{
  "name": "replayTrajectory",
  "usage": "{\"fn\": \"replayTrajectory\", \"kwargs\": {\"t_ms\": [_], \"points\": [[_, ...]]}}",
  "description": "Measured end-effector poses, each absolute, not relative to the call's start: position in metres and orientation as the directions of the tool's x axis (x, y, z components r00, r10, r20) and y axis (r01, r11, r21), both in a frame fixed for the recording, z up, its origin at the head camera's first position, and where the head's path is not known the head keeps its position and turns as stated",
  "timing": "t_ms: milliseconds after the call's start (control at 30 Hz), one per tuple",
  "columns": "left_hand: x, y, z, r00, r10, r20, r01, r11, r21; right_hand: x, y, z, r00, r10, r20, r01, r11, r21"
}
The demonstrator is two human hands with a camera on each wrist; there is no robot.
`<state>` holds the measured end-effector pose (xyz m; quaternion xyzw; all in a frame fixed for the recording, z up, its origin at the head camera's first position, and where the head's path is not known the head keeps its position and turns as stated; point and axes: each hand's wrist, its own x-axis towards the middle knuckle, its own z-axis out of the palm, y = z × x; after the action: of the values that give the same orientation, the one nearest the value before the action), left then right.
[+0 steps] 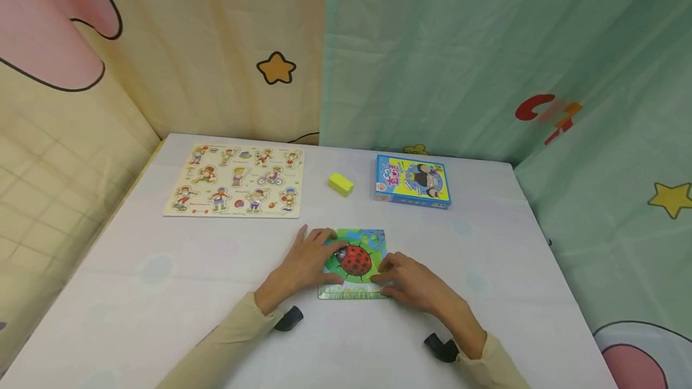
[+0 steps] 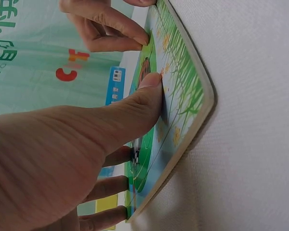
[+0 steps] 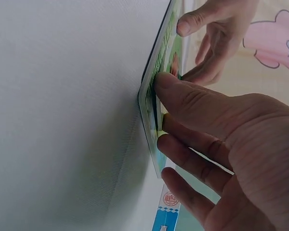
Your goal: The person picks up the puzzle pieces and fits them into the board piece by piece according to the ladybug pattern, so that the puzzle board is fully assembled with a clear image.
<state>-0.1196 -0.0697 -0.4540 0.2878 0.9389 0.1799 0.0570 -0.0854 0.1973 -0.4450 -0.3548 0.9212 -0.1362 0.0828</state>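
Note:
A square ladybug jigsaw puzzle lies flat on the table, with a red spotted beetle on green and a grass strip along its near edge. My left hand rests on its left side, fingers spread and thumb pressing the surface, as the left wrist view shows. At the right edge my right hand pinches a puzzle piece between thumb and fingertips. In the right wrist view that piece is tilted a little, with a dark gap under it. The fingers hide most of the piece.
Behind the puzzle stand a small yellow block and a blue and yellow card box. A wooden board with figures of children lies at the back left. Printed curtains hang around the white table.

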Motion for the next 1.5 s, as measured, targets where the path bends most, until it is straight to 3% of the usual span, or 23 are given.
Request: {"fn": "replayTrajectory", "kwargs": {"t_ms": [267, 500, 767, 1100, 1500], "points": [[-0.12, -0.071, -0.454, -0.828, 0.56, -0.007, 0.522, 0.777, 0.352, -0.084, 0.197, -0.447, -0.709, -0.705, 0.006, -0.683, 0.685, -0.252], [-0.121, -0.07, -0.452, -0.833, 0.553, -0.014, 0.513, 0.781, 0.355, -0.081, 0.195, -0.449, -0.746, -0.666, 0.019, -0.651, 0.722, -0.237], [-0.118, -0.068, -0.455, -0.83, 0.557, -0.029, 0.517, 0.787, 0.337, -0.056, 0.19, -0.448, -0.76, -0.65, -0.003, -0.649, 0.76, -0.041], [-0.115, -0.074, -0.449, -0.796, 0.595, -0.108, 0.53, 0.773, 0.349, -0.057, 0.198, -0.454, -0.796, -0.605, -0.007, -0.583, 0.77, -0.259], [-0.119, -0.077, -0.45, -0.797, 0.593, -0.114, 0.522, 0.772, 0.363, -0.068, 0.196, -0.454, -0.792, -0.611, -0.001, -0.587, 0.761, -0.275]]}}
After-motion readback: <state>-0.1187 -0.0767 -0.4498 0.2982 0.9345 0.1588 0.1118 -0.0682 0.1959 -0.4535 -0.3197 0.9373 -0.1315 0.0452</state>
